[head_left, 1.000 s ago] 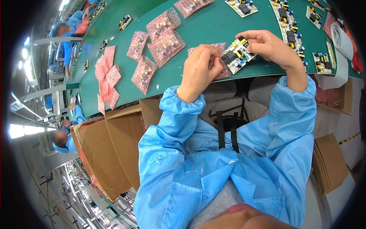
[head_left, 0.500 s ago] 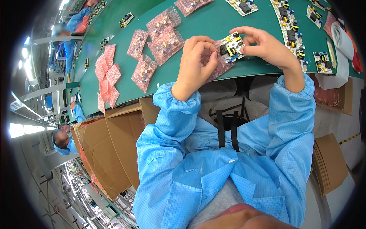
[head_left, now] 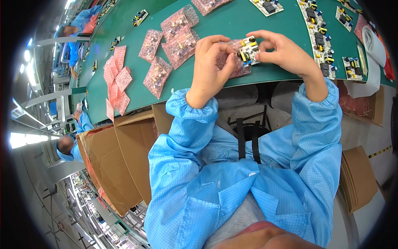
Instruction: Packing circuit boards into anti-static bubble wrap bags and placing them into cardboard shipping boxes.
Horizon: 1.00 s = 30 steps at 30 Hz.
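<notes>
Worktop looks smooth, satin. Bubble pouch is glossy, dimpled plastic film. Circuit board looks rough, knobbly, partly plastic. Sleeves are matt, finely gridded cloth. Carton is matt, creased cardboard.

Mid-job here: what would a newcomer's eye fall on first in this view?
First, the circuit board in the right hand, up against a pink bubble bag by the left hand, near the front of the green table. Then the long row of bare boards on the right, and the flat pink wraps heaped on the left.
</notes>
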Available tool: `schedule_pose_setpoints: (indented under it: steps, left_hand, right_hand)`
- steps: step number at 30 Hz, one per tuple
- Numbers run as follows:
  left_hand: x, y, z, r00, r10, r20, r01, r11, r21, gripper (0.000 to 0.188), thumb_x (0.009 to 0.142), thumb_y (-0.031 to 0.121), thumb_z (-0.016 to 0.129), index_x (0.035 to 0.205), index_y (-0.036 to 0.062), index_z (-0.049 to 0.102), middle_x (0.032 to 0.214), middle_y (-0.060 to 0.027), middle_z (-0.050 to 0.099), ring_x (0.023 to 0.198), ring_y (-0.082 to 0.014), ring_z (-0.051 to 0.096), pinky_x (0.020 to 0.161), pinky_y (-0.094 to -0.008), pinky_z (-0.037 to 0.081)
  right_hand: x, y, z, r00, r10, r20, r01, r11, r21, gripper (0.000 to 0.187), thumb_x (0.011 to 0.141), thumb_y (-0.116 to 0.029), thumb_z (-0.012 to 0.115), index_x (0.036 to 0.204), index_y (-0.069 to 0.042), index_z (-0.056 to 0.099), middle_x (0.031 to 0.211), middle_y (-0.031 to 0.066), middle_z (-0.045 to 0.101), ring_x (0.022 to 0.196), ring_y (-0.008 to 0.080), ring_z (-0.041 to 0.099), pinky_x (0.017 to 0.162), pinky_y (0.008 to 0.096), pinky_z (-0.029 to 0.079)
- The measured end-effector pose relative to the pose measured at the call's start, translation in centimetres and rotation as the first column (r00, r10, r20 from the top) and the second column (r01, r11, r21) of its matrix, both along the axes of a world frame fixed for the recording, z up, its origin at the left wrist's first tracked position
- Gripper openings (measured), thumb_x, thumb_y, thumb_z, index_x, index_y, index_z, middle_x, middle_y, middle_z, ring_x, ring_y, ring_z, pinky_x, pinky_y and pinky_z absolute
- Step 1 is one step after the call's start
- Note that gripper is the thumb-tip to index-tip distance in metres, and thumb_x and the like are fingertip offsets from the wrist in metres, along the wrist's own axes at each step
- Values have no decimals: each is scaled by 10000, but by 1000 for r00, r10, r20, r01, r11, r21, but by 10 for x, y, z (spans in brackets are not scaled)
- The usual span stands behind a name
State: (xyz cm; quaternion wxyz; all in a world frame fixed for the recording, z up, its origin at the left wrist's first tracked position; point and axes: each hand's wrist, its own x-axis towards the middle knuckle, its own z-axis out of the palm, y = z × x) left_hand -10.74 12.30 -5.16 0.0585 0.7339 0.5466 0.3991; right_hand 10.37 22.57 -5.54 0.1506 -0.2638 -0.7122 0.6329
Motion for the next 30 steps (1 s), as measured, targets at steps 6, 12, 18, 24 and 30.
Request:
schedule_pose_setpoints:
  steps: [6,12,18,24,30]
  left_hand:
    - [-4,3,1,998,48,34,-49,998,30,137,771,44,693,894,60,634,1105,-97,606,1050,-309,526,923,-408,409]
    - [-4,1,2,998,67,18,-68,996,49,122,776,50,701,884,60,644,1102,-94,609,1037,-303,525,912,-401,414]
    - [-2,0,-1,973,123,196,-114,992,-55,122,785,60,708,891,60,648,1091,-87,612,1031,-291,521,903,-393,415]
    - [-2,-9,7,981,106,161,-99,994,-50,113,787,60,710,878,62,642,1101,-88,617,1045,-283,519,890,-379,423]
    - [-24,-24,15,965,169,202,-181,983,41,133,820,68,685,941,58,634,1189,-124,613,1152,-286,548,984,-400,422]
  right_hand:
    - [-11,-12,1,996,-60,-61,60,998,8,522,870,-107,646,1358,-19,481,756,-34,576,716,43,477,662,206,371]
    - [-21,-19,8,977,-207,-52,199,973,-116,514,877,-127,659,1341,-1,479,755,-32,579,719,36,495,658,201,378]
    - [-29,-28,-4,984,-138,-116,135,990,-30,567,870,-109,684,1368,7,439,766,-21,578,724,33,511,612,195,383]
    - [-38,-29,5,990,-131,-49,129,991,-39,602,872,-136,701,1383,24,423,768,-18,584,728,38,515,625,191,383]
    - [-52,-31,6,989,-132,-70,129,991,-42,562,885,-133,680,1367,38,446,780,-14,589,729,42,504,633,201,377]
